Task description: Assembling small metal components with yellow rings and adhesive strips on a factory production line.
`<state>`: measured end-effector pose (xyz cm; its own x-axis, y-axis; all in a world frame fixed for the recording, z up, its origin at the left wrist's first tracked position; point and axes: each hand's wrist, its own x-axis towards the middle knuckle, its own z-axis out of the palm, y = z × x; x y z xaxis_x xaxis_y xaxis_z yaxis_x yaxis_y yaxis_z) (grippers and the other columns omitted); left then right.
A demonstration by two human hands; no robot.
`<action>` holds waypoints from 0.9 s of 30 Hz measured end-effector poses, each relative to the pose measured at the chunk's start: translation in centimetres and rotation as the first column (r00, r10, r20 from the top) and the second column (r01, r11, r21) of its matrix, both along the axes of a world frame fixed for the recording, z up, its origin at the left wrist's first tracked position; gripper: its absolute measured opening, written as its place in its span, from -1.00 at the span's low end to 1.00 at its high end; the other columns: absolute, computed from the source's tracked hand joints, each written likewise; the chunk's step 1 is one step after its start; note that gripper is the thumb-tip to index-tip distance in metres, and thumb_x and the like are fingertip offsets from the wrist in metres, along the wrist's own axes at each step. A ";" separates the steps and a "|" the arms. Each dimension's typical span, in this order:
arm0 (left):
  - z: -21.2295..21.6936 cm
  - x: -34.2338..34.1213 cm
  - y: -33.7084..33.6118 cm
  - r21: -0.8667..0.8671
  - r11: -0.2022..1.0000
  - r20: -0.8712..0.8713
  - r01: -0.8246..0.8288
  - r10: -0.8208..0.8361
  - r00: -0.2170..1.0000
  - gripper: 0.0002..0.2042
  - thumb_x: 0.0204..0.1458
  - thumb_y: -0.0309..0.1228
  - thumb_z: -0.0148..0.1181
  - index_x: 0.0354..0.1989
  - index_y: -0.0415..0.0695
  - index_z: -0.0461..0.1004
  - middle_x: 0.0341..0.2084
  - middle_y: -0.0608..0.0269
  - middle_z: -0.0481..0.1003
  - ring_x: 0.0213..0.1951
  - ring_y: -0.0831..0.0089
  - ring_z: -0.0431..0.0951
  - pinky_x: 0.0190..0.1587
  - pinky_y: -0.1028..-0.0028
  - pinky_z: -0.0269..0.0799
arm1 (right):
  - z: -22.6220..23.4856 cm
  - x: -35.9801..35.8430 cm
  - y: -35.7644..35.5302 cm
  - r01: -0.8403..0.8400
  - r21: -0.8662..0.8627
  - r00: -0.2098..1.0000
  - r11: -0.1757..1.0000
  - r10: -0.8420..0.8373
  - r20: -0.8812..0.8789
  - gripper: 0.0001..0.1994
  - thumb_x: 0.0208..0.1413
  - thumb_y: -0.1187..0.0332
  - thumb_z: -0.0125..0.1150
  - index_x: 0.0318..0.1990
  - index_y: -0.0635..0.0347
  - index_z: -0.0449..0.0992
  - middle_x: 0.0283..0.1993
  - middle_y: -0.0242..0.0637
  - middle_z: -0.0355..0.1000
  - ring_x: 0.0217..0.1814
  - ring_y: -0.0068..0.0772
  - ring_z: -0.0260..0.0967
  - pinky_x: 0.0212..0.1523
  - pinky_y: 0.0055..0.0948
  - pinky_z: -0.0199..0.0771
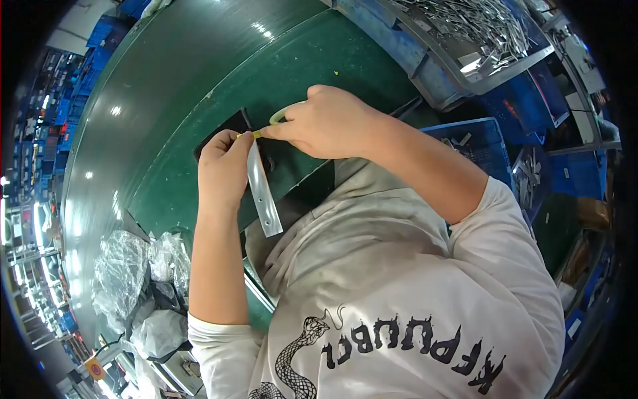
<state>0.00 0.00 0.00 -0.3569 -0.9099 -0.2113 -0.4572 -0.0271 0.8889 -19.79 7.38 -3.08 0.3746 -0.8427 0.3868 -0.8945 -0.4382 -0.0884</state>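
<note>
Fingers of the left hand point(224, 166) are clamped on the upper end of a perforated metal strip point(264, 199), which slants toward five o'clock. At two o'clock from it, the right hand point(329, 123) has its fingers closed on a yellow-green ring point(277, 115), index fingertip at a small yellow piece point(258, 134) by the strip's end. Beneath lies a green table point(319, 63). Clear plastic bags point(123, 266) sit at eight o'clock; a grey bin point(508, 75) of thin metal parts point(485, 26) stands farther off at two o'clock.

Flat silvery metal strip point(261, 189), slanting, holed low down — yellow tape point(257, 134) at top, pale ring point(276, 116) near
</note>
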 end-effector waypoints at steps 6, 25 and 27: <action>-0.2 -0.4 0.3 0.069 0.997 -0.072 -0.045 0.050 0.996 -0.79 0.18 -0.38 0.19 -0.47 -0.22 0.48 -0.62 0.41 0.42 -0.56 0.67 0.31 -0.49 0.54 0.19 | -0.5 0.2 0.0 0.001 0.052 1.000 0.999 -0.002 0.018 -0.67 0.14 0.32 0.16 0.06 -0.24 0.61 -0.26 -0.46 0.58 -0.47 -0.36 0.45 -0.31 -0.38 0.37; 0.4 0.1 0.7 0.054 0.996 -0.104 -0.075 0.080 0.991 -0.81 0.26 -0.34 0.07 -0.32 -0.21 0.44 -0.49 0.28 0.54 -0.46 0.58 0.49 -0.39 0.54 0.41 | -2.7 -0.8 1.0 0.009 -0.003 1.000 1.000 -0.009 0.014 -0.68 0.13 0.30 0.17 0.06 -0.13 0.60 -0.49 -0.45 0.42 -0.47 -0.34 0.43 -0.28 -0.32 0.36; 0.9 0.3 1.8 0.150 0.981 -0.335 -0.127 0.171 0.927 -0.83 0.30 -0.36 0.01 -0.29 -0.19 0.40 -0.45 0.27 0.55 -0.46 0.56 0.47 -0.41 0.53 0.38 | -3.4 -0.9 1.4 0.025 0.012 1.000 1.000 -0.025 0.002 -0.67 0.13 0.29 0.19 0.07 -0.12 0.60 -0.49 -0.45 0.41 -0.46 -0.34 0.43 -0.24 -0.31 0.36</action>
